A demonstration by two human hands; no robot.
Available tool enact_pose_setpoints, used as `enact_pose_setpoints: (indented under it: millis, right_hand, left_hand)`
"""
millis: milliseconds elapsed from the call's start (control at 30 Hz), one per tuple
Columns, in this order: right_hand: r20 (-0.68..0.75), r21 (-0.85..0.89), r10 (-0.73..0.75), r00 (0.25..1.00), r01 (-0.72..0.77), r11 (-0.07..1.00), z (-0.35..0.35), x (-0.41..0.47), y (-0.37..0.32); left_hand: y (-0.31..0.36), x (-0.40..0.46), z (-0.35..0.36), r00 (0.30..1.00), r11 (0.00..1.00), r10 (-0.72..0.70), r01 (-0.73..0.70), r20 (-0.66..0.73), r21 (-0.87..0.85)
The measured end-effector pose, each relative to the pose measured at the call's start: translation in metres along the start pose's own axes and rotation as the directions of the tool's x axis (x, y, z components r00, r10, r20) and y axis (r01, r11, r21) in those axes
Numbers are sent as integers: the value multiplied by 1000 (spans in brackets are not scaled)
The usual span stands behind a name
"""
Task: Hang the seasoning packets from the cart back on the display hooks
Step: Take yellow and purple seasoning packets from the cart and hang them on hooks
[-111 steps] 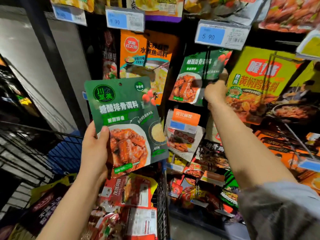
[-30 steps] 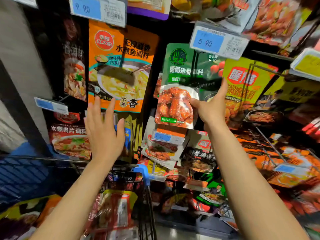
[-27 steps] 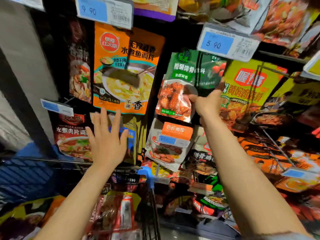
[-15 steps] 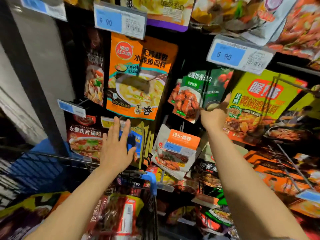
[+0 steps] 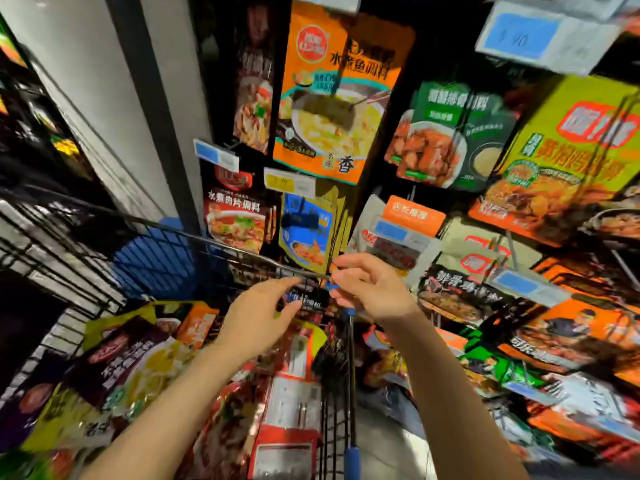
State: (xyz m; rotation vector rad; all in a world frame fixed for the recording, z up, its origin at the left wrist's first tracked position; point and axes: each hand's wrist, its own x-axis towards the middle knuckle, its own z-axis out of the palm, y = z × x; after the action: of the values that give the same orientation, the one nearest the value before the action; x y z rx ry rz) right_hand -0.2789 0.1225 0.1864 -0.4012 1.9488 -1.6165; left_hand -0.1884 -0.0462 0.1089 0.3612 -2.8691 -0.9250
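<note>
Both hands hovered over the cart's front rim (image 5: pixel 242 258), holding nothing: the left hand (image 5: pixel 258 318) with fingers loosely extended, the right hand (image 5: pixel 372 289) with fingers half-curled around air. Seasoning packets (image 5: pixel 138 368) lay heaped in the cart below them, while a green packet (image 5: pixel 450 140) hung on the display above. Such pouches were probably light, floppy and slick, so pinching the stiffer top edge beside the hang hole seemed wisest.

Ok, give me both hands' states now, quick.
Left hand: open, holding nothing, over the cart.
Right hand: fingers loosely curled, holding nothing.
</note>
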Motion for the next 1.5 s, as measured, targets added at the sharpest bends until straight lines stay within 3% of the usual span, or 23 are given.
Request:
enact_pose_setpoints:
  millis: [100,233,367,467,600,733,767,900,933,1000,1067,1167,1267,1333,1500]
  right_hand:
    - [44,50,186,982,-188,981,43,-9,46]
    - [40,-31,317,948,-315,948,125,-9,103]
    - [111,-291,445,889,-399,869,222,8,152]
    - [143,-478,481,865,-365,799,288,28,177]
    - [153,-700,529,835,-286,655,342,41,198]
    - [94,-731,543,834,-312,607,353,37,212]
    - [74,-729,536,841,-321,605,351,37,217]
    - [-15,-675,456,890,-345,652,339,42,234]
    - [-36,-661,435,900,-348,665,337,46,240]
    - [-67,-635,396,916,-345,691,334,55,251]
    - [-81,-658,372,925,-330,677,333,70,262]
    - [-34,-697,362,932,-282,659,333,82,275]
    - [-11,-672,351,936,-267,691,333,85,277]
    - [-14,-658,325,946,-253,709,331,86,279]
    - [-33,-626,265,964,-226,746,322,88,273]
  left_hand:
    - [-60,-56,7,978,990,-137,141,155,-16]
    - [-155,-115,-6,868,921,-361,390,342,-18]
    - [-229,-146,-33,745,899,-434,396,507,187]
    - [-278,-150,-43,658,844,-481,527,580,103]
    - [-338,-138,-39,575,666,-650,746,497,8]
    - [-365,-135,-20,566,600,-726,799,390,-42]
    - [-362,-135,-17,541,531,-759,836,363,-136]
    - [-396,-145,51,222,10,-890,882,397,-472]
    - [-411,-151,79,151,-67,-911,864,383,-500]
    - [-409,-149,89,72,-162,-924,815,375,-556]
    - [-372,-130,55,73,-145,-946,778,316,-611]
    - [-364,-128,58,33,-218,-953,617,301,-756]
    - [-370,-130,66,50,-169,-967,610,250,-774]
    - [-368,-129,65,100,-102,-974,604,201,-790]
    - [-363,-128,52,304,73,-936,662,177,-746]
